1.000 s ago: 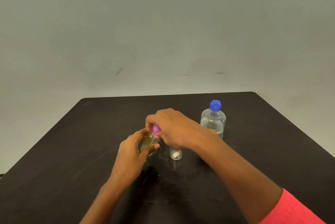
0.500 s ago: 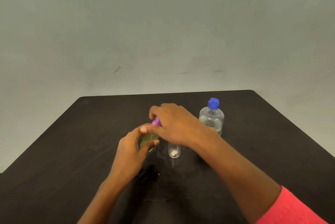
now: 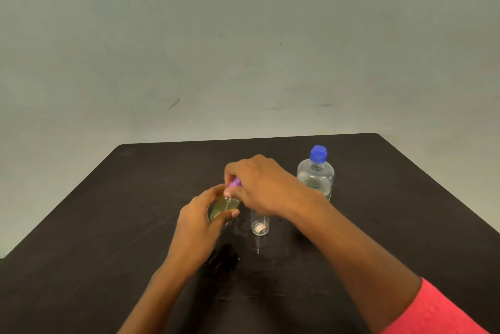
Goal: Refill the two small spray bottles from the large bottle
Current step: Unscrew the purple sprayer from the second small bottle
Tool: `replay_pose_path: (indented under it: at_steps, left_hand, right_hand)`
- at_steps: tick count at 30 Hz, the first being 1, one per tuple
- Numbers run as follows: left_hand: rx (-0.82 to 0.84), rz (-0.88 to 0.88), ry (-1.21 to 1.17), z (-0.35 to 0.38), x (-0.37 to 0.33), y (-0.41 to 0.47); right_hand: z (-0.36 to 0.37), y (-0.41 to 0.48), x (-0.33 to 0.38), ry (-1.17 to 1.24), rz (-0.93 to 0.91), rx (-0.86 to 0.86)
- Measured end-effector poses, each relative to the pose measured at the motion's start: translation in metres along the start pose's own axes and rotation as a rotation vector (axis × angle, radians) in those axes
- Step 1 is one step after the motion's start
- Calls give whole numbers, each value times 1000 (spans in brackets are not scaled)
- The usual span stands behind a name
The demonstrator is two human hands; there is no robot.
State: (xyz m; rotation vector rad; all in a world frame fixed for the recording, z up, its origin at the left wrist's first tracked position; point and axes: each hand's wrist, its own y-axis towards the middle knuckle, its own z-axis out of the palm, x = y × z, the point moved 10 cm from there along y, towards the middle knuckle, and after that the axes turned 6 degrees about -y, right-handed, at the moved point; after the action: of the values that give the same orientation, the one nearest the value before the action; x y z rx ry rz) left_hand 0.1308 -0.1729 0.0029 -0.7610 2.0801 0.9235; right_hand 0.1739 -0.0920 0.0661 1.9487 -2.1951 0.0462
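- The left hand (image 3: 200,222) grips the yellow bottle (image 3: 223,207) at the middle of the bench (image 3: 108,225); its long axis is near upright, with the purple top (image 3: 234,183) pointing up.
- The right hand (image 3: 265,187) pinches that top from above.
- The clear bottle (image 3: 259,225) stands upright just right of it, its mouth hidden by the right hand.
- The large bottle (image 3: 315,176), capped, stands upright further right, well in from the bench edges.

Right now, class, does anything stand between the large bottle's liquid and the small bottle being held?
Yes, two closures. The blue cap sits on the large bottle, and the purple spray top, pinched by the right hand, sits on the small bottle the left hand holds.
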Motion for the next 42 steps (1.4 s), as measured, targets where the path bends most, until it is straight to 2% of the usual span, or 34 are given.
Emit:
replay_pose_path:
  at_steps: [3,8,14,17,20,25,32,38,42]
  left_hand:
    - [-4,1,-8,-3,0,-1]
    - [2,20,-27,-1,-5,-1]
    - [19,-9,-16,2,2,-2]
    - [13,13,-13,0,-2,-2]
    - [7,13,-13,0,-2,-2]
    - [18,-21,-1,3,3,-2]
    - [16,-22,-9,3,2,-2]
    - [17,-26,-26,2,2,-2]
    - [14,-30,-24,1,5,-4]
  right_hand:
    - [2,-4,5,28,-68,64]
    - [2,1,-4,-53,29,-6]
    - [2,-2,13,-17,-112,59]
    - [1,0,7,18,-48,15]
    - [0,2,-4,-73,38,-33]
    - [4,-2,12,-51,-94,40]
    - [-2,0,1,-94,18,-23]
    - [-5,-5,16,-40,-104,43]
    - [-17,-9,16,-5,-134,28]
